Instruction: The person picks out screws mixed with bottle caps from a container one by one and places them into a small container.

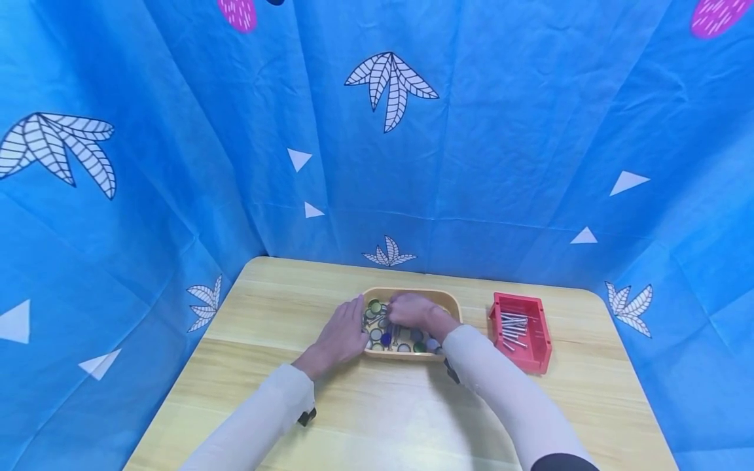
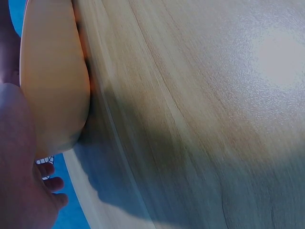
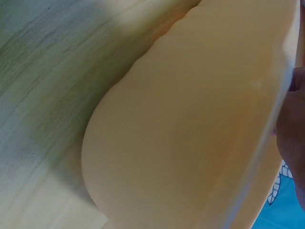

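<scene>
A person's two hands work at a tan oblong tray (image 1: 406,357) on a wooden table (image 1: 383,418). The left hand (image 1: 340,331) rests against the tray's left end, its fingers fairly straight along the outside. The right hand (image 1: 415,310) reaches down inside, fingers bent; whether they pinch anything cannot be told. Around it in the tray lie mixed round caps (image 1: 375,306) and metal screws (image 1: 395,335). To the right, apart, a red bin (image 1: 536,343) holds more screws. A blue patterned curtain (image 1: 501,144) hangs behind.
</scene>
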### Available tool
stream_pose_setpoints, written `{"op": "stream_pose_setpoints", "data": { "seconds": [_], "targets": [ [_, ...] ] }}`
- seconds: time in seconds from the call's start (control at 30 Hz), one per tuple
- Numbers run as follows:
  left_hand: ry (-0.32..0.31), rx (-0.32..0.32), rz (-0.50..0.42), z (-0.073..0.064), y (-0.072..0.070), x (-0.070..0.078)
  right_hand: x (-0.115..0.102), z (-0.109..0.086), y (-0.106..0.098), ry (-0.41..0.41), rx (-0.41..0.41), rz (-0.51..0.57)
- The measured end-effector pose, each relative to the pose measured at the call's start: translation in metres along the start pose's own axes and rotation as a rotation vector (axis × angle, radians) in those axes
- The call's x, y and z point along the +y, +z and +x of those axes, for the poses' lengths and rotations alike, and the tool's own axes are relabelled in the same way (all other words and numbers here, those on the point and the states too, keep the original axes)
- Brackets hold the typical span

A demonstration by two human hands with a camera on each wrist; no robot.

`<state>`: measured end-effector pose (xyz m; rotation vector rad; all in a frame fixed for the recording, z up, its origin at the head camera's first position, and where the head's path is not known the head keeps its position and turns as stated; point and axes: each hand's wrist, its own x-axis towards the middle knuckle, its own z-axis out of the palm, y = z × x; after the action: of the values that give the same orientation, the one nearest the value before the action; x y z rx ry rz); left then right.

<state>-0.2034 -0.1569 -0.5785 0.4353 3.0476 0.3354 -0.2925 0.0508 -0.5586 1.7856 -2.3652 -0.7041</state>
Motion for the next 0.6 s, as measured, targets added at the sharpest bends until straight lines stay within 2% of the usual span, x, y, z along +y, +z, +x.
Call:
{"op": "stream_pose_setpoints", "data": {
  "seconds": [0.23,0.47,0.6],
  "targets": [
    [0.001,0.0,0.005,0.0003,0.0024,-0.0011,0.0029,-0.0049,0.0064,-0.044,0.092,-0.026],
    [0.013,0.023,-0.009,-0.002,-0.0012,-0.0001,0.0013,-0.0096,0.0067,-0.009,0.117,0.012],
    [0.019,0.026,-0.006,-0.0027,-0.0022,0.0004,0.0015,-0.0095,0.0096,-0.011,0.127,-0.041]
  ]
}}
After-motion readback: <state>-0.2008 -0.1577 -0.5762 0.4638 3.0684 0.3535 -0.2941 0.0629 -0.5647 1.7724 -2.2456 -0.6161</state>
